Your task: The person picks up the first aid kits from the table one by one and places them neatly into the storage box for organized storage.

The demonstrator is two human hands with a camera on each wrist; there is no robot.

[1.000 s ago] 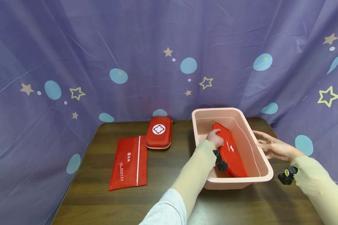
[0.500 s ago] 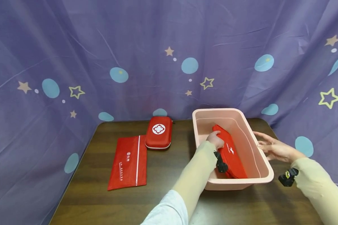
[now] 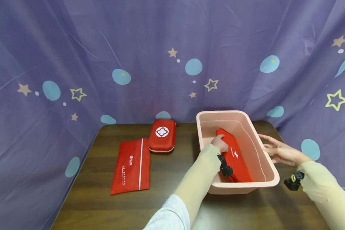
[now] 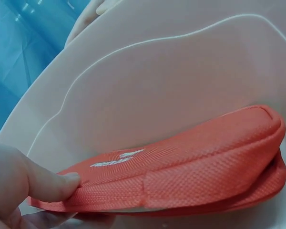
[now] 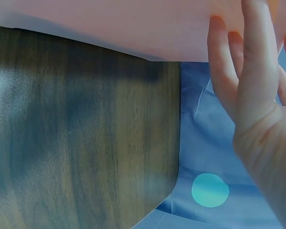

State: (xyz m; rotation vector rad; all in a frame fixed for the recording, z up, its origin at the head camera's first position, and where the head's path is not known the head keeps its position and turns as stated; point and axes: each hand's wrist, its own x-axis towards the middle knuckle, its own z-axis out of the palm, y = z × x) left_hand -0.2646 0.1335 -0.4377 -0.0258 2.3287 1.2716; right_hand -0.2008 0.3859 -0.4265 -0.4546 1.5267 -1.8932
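A pink plastic tub (image 3: 271, 179) stands on the right half of the wooden table (image 3: 166, 179). Inside it a red fabric pouch (image 3: 237, 158) leans tilted on edge. My left hand (image 3: 219, 142) reaches into the tub and grips the pouch's upper edge; the left wrist view shows the thumb (image 4: 47, 183) pinching the pouch (image 4: 205, 162) against the tub wall (image 4: 171, 95). My right hand (image 3: 274, 148) lies with straight fingers against the outer right wall of the tub (image 5: 133, 28), fingers (image 5: 255, 62) flat on it.
A flat red pouch with a white stripe (image 3: 131, 166) lies left of centre on the table. Behind it sits a red hard-shell case with a white cross emblem (image 3: 162, 135). A purple star-patterned curtain (image 3: 172, 57) surrounds the table on all sides.
The pouch has sunk slightly lower in the tub under my left hand. The right hand stays against the tub's side.
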